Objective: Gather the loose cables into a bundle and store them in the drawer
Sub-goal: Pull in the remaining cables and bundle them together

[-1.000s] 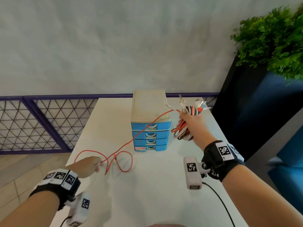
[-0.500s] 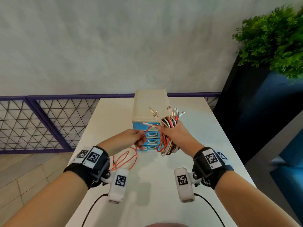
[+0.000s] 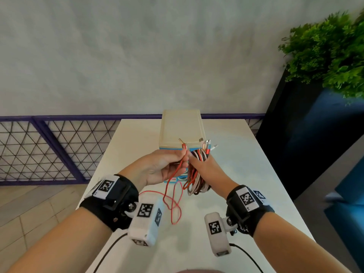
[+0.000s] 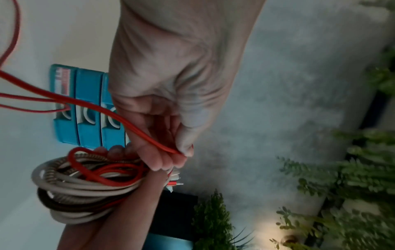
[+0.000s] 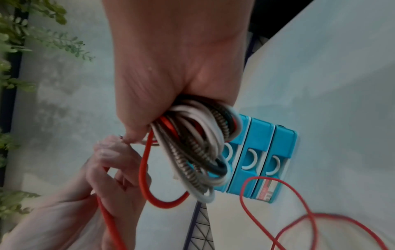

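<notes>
My right hand (image 3: 200, 163) grips a coiled bundle of white, red and dark cables (image 3: 197, 184), plugs sticking up, just in front of the blue drawer unit (image 3: 181, 127). My left hand (image 3: 184, 162) pinches a loose red cable (image 3: 173, 209) near its plug and holds it against the bundle. The rest of the red cable hangs down and loops on the white table (image 3: 246, 174). The left wrist view shows the fingertips (image 4: 171, 162) pinching the red cable (image 4: 119, 118) beside the bundle (image 4: 85, 189). In the right wrist view the bundle (image 5: 198, 143) hangs before shut drawers (image 5: 262, 152).
The drawer unit stands at the table's far middle, its drawers shut. A green plant (image 3: 331, 56) in a dark planter (image 3: 305, 144) is at the right. A purple mesh railing (image 3: 49, 150) runs behind and left of the table.
My left hand lifted the red cable from the table's left and brought it to the bundle. My right hand moved the bundle left, in front of the drawers.
</notes>
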Demonstrator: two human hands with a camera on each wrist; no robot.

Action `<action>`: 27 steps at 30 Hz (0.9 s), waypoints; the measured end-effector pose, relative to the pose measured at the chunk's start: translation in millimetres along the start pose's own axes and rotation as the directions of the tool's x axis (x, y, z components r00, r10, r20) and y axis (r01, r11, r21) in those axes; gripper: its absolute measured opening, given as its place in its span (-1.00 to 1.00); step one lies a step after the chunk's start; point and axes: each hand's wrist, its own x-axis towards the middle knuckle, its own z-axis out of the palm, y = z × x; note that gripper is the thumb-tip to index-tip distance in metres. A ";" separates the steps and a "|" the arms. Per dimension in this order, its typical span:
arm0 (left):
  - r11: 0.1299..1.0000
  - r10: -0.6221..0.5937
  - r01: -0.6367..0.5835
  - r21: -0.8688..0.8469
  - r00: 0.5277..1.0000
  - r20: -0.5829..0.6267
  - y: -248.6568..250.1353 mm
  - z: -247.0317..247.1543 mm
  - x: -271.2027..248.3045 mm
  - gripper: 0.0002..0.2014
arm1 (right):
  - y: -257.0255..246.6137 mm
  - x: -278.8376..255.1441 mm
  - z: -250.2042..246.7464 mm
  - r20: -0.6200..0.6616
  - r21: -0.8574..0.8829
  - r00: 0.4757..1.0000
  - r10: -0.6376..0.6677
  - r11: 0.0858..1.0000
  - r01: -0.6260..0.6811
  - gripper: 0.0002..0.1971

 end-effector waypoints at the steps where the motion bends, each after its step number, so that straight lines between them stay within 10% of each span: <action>1: 0.999 0.008 -0.008 0.034 1.000 -0.005 -1.9 2.5 0.3 -0.87 | 0.2 -0.4 0.4 0.006 0.060 1.000 0.014 0.998 -0.015 -0.57; 7: 0.979 -0.004 0.014 0.201 0.999 -0.050 -15.4 13.4 2.5 -0.90 | 0.1 0.1 0.2 0.176 0.354 0.980 0.089 0.923 -0.148 -0.34; 10: 0.930 0.046 -0.017 0.367 0.996 -0.071 -19.3 16.8 0.4 -0.91 | -0.2 -0.6 -1.8 0.158 0.288 0.983 0.089 0.948 -0.132 -0.66; 15: 0.845 0.072 -0.068 0.530 0.997 0.015 -30.0 19.3 -6.7 -0.73 | -6.7 11.1 -6.2 -0.167 0.148 0.979 0.113 0.985 -0.088 -0.96; 20: 0.876 -0.250 0.101 0.471 0.931 0.265 -45.0 -4.4 -18.4 -0.69 | -10.2 23.2 -39.0 -0.326 0.480 0.923 0.203 0.877 -0.023 -0.96; 23: 0.680 -0.400 0.117 0.724 0.887 0.232 -58.5 -26.1 -18.7 -0.68 | -18.7 21.4 -56.3 -0.198 0.698 0.944 0.264 0.714 -0.053 -0.84; 27: 0.254 0.066 -0.063 0.965 0.997 0.048 -59.6 -45.1 4.8 -0.66 | -25.9 6.4 -59.9 0.065 0.457 0.957 0.283 0.844 -0.281 -0.84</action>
